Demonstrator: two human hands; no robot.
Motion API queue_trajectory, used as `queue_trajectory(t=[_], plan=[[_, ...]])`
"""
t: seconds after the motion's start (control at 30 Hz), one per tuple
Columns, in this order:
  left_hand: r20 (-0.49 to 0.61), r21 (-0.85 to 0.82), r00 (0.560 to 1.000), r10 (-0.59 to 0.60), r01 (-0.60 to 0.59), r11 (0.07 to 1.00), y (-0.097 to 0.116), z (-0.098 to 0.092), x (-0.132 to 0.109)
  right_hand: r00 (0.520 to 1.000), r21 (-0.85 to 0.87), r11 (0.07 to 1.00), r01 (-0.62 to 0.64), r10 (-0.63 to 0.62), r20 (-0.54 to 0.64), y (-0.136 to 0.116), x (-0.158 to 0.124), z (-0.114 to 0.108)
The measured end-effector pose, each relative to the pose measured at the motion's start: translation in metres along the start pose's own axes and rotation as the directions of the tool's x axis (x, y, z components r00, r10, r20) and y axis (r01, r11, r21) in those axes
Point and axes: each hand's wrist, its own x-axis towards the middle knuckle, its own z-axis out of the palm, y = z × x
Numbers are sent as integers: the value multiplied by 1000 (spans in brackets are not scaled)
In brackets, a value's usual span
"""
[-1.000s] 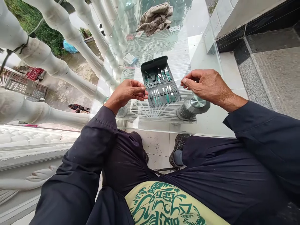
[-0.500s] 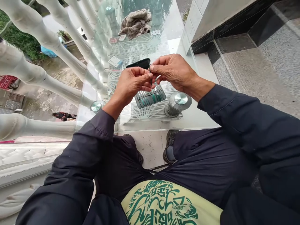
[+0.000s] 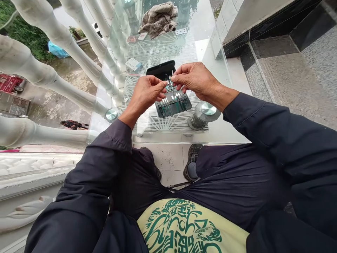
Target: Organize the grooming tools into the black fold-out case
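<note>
An open black manicure case (image 3: 172,102) with several green-and-silver tools lies on the glass table (image 3: 184,49). Above it my left hand (image 3: 147,93) and my right hand (image 3: 193,79) are raised close together, fingertips almost touching. My right hand pinches a thin metal tool (image 3: 170,80) that stands nearly upright between the two hands. My left hand's fingers are pinched together just beside the tool; whether they touch it is unclear. The hands hide the middle of the case.
A round metal table fitting (image 3: 202,114) sits right of the case, another (image 3: 111,114) at the left. A crumpled cloth (image 3: 158,19) and small cards (image 3: 133,64) lie farther back. White balusters (image 3: 52,31) run along the left. My dark-trousered legs are below.
My hands came together from apart above the case, the right one now pinching the thin tool. Since half a second ago they have parted slightly.
</note>
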Motion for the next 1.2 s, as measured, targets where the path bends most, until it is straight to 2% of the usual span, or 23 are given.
queue_trajectory(t=[0.17,0.3,0.43,0.57,0.7,0.9,1.07,1.2], plan=[[-16,92,999,30,-29,995,-24,-14,11,1000,-36,999,-27,28,12,17,6,6],[42,211,997,69,-76,975,-37,-10,8,996,-74,995,-68,72,55,30,-4,7],[141,347,986,88,-132,928,-39,-3,-2,979,-176,978,-109,136,151,38,-21,4],[131,431,983,124,-170,886,-36,-5,-4,966,-279,957,-81,144,215,38,-33,3],[112,409,984,141,-175,896,-36,-9,-2,962,-349,935,-56,145,232,37,-34,5],[91,410,977,191,-212,887,-40,-8,1,965,-357,934,11,84,249,39,-26,11],[89,350,979,182,-202,915,-38,-10,0,968,-375,927,2,92,233,32,-25,15],[82,377,977,195,-212,902,-35,-9,-5,973,-398,917,4,88,212,25,-30,16]])
